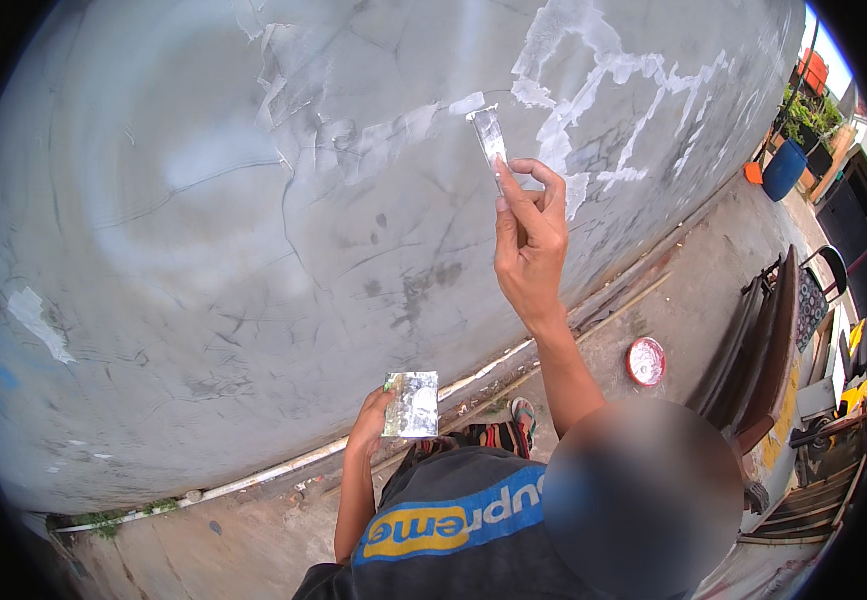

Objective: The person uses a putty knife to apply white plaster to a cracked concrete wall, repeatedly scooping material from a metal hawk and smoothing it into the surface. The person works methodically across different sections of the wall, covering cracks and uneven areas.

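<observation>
My right hand (528, 240) holds a narrow metal putty knife (486, 135) up against the grey cracked wall (203, 240), its tip by a small pale patch of filler (466, 104). Larger white filler streaks (563, 110) branch to the right of it. Lower down, my left hand (368, 420) grips a flat rectangular plate (411, 404) smeared with white material, held near waist height away from the blade. My dark T-shirt shows below it, and part of a sandalled foot (521, 420).
A white pipe (228, 492) runs along the wall's foot. A red-rimmed tub of white paste (645, 361) stands on the concrete floor (673, 290). At right are a dark wooden bench (758, 360), a chair (818, 300), stacked boards, a blue barrel (783, 170) and plants (813, 115).
</observation>
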`<action>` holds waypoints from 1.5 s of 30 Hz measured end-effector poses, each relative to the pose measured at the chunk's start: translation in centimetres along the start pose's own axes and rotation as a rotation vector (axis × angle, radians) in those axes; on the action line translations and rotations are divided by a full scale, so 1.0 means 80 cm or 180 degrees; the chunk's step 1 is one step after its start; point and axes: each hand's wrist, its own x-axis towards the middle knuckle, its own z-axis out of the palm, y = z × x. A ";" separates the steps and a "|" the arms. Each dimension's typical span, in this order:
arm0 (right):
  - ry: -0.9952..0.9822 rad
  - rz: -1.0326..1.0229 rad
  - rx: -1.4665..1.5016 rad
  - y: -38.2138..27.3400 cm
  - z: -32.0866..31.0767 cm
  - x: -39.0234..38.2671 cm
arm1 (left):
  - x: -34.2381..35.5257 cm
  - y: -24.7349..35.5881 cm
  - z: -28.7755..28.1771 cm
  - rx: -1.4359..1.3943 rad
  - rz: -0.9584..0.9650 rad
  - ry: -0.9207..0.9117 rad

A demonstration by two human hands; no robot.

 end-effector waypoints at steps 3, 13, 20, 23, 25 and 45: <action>0.0067 -0.0143 -0.0154 -0.003 0.021 0.001 | -0.011 0.006 0.012 0.0008 0.0019 0.0130; -0.0225 -0.0219 -0.0456 0.010 0.046 -0.006 | -0.009 0.008 0.008 0.0143 -0.0078 0.0583; -0.0675 0.0060 -0.0405 -0.030 -0.003 -0.018 | -0.002 0.024 0.005 -0.0002 0.0072 -0.0015; -0.0568 -0.0185 -0.0515 -0.044 -0.008 0.029 | -0.003 0.022 0.016 0.0041 0.0003 0.0048; -0.0525 -0.0261 -0.0569 -0.043 0.000 0.035 | 0.004 0.031 0.017 0.0166 -0.0044 -0.0021; -0.0049 -0.0358 -0.0436 0.048 0.031 -0.021 | 0.011 0.030 -0.005 0.0378 -0.0019 0.0215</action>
